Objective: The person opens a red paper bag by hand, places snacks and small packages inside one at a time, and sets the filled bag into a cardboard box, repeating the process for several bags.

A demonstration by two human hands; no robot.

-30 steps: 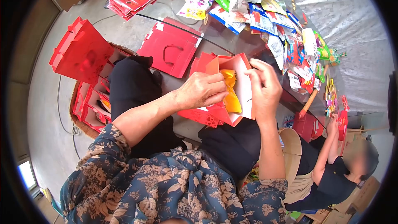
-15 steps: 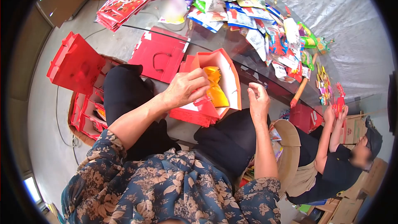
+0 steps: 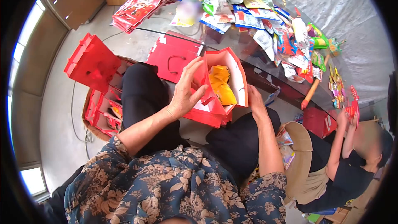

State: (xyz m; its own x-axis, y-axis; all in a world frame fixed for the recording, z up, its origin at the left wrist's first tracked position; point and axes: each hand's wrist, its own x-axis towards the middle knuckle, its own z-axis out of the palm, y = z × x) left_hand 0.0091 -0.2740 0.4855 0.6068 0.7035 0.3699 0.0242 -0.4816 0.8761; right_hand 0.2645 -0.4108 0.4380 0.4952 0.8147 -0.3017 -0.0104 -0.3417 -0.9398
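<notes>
An open red gift bag with white inner walls stands in front of me, above my knees. Inside it lies a yellow packet. My left hand is at the bag's left side, fingers spread and thumb apart, with nothing held. At the bag's right edge is my right hand, its fingers closed against the bag's side; the fingertips are partly hidden.
Many snack packets cover the glass table. Flat red bags are stacked at its left. A box of red bags stands at my left. A co-worker at the right holds a red item.
My right hand has moved to the bag's right edge. My left hand has opened and its fingers now point upward. The whole view has shifted slightly to the right.
</notes>
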